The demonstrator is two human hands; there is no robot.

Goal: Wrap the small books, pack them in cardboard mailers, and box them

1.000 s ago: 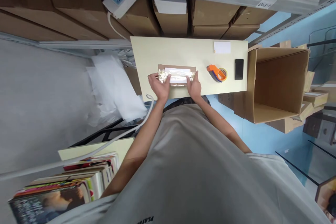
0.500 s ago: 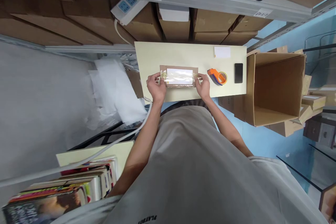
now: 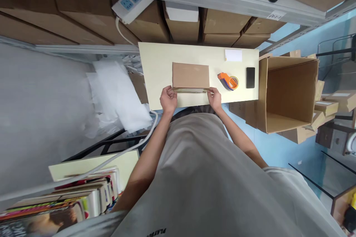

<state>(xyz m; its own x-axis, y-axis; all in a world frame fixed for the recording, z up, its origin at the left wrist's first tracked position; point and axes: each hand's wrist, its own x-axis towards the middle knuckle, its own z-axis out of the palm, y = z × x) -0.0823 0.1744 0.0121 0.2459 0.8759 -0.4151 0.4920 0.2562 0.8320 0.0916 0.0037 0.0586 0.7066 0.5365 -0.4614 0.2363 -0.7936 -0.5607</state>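
Observation:
A small brown cardboard box (image 3: 190, 75) is on the cream table, its plain face turned up to me. Along the side nearest my body, a thin strip of the white label (image 3: 191, 90) and glossy tape shows. My left hand (image 3: 168, 100) pinches the left end of that near edge. At the right end, the fingers of my right hand (image 3: 214, 99) are closed on the same edge. To the right of the box lies an orange tape dispenser (image 3: 228, 81) with a roll of tape in it, which neither hand touches.
The cream table (image 3: 157, 70) also bears a white card (image 3: 233, 55) and a black phone (image 3: 250, 77). A large open carton (image 3: 289, 92) stands at its right. White packing sheets (image 3: 119, 96) lie at left. A boxed shelf (image 3: 219, 22) runs behind, with a power strip (image 3: 130, 7).
The box has been turned so its taped label side faces my body and a plain brown face shows. Both hands have come slightly nearer to me, still at its ends.

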